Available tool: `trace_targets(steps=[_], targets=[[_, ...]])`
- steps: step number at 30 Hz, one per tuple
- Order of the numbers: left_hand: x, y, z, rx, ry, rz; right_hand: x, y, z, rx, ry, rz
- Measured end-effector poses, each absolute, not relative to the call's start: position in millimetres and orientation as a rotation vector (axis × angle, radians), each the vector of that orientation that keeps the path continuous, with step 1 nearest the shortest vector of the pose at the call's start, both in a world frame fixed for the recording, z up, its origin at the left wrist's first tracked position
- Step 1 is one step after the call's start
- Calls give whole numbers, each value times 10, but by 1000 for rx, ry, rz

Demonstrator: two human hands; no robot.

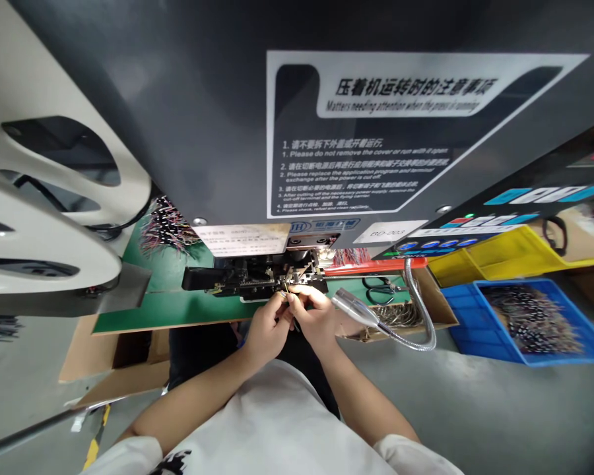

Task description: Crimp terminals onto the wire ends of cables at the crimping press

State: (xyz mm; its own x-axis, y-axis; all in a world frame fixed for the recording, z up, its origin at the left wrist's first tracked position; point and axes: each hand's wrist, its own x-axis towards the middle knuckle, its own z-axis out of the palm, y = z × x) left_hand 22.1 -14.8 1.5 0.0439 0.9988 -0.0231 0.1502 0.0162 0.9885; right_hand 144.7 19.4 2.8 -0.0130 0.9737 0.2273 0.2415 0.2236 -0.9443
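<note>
My left hand (268, 324) and my right hand (313, 315) meet in front of the black crimping head (257, 276) of a large dark press machine (218, 112). Both hands are closed in a pinch on thin wires (288, 295) held up to the tool's opening. The wire ends are too small to make out clearly. The fingertips of both hands touch each other just below the tool.
A flexible metal lamp (361, 309) curves in from the right beside my right hand. A bundle of coloured wires (165, 227) lies on the green table (178, 310) at the left. Black scissors (379, 285) lie to the right. A blue bin (534, 320) of wires and a yellow bin (495, 254) stand at the right.
</note>
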Motion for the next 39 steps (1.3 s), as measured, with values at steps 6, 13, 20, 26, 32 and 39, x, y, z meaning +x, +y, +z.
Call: trace_targets(steps=[6, 13, 20, 26, 32, 39], targets=[[212, -117, 47, 1313, 1325, 1071, 1397, 219, 49, -1237, -1426, 880], [188, -113, 42, 1314, 1335, 1065, 1382, 208, 47, -1234, -1406, 945], [157, -120, 52, 1389, 1370, 1044, 1419, 203, 82, -1228, -1441, 930], [147, -104, 63, 1413, 1363, 1001, 1436, 235, 119, -1140, -1533, 890], [129, -106, 92, 1484, 1371, 979, 1456, 252, 101, -1150, -1542, 895], [127, -84, 102, 1497, 1397, 989, 1447, 277, 155, -1135, -1558, 905]])
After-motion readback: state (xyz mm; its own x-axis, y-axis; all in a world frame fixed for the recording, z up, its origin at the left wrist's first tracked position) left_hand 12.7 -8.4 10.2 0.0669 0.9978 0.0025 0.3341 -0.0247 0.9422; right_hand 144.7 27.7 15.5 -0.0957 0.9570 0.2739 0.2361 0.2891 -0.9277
